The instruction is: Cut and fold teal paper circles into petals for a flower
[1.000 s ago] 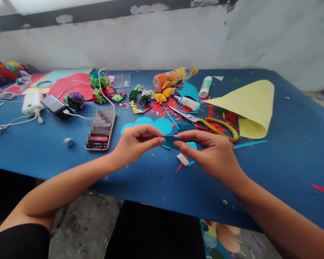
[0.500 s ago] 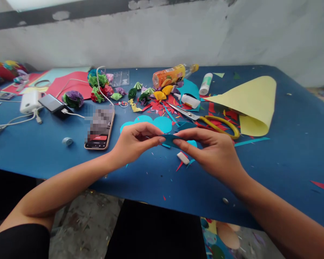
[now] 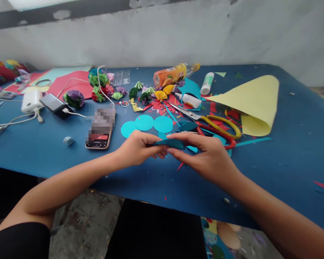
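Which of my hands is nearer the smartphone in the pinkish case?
Left. Your left hand is right of the smartphone and slightly nearer you; your right hand is farther right.

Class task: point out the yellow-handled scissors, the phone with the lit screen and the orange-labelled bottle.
Scissors (image 3: 221,126): head view, on the yellow handle.
Phone (image 3: 98,144): head view, lower screen.
Bottle (image 3: 170,75): head view, on the orange label.

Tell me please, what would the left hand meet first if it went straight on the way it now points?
The left hand would probably meet the right hand first, across the blue paper; depth between them is unclear.
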`<state>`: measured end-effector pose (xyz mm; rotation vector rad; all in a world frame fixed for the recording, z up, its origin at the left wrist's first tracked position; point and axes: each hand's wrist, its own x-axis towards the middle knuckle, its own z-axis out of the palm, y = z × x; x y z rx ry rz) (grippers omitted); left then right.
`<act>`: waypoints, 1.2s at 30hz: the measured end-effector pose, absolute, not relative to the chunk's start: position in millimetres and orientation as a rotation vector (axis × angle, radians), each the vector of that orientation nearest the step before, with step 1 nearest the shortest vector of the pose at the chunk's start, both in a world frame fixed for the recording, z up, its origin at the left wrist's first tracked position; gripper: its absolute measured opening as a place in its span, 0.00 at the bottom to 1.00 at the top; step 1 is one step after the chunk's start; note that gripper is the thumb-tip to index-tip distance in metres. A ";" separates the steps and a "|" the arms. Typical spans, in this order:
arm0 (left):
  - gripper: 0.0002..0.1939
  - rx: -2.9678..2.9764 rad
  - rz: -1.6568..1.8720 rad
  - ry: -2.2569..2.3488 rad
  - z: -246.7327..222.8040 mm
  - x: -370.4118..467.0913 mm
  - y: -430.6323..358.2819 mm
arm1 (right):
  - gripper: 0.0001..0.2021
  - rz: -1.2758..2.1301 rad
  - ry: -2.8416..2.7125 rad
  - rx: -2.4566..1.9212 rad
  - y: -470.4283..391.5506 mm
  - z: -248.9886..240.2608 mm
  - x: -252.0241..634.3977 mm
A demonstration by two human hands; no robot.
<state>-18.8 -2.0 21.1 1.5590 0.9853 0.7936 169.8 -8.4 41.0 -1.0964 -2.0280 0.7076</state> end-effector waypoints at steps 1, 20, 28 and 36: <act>0.07 1.545 0.804 0.993 21.1 -18.0 -2.3 | 0.10 0.752 -2.006 -1.101 -8.5 40.1 169.0; 0.16 1.287 0.689 0.880 32.8 -24.1 5.9 | 0.16 1.250 -1.642 -1.088 1.4 46.0 178.3; 0.13 1.428 0.817 0.991 38.4 -19.4 -5.1 | 0.18 1.435 -1.401 -1.139 4.5 40.2 174.7; 0.15 1.299 0.847 0.922 39.5 -21.4 -5.8 | 0.15 1.418 -1.471 -1.193 6.4 40.3 175.2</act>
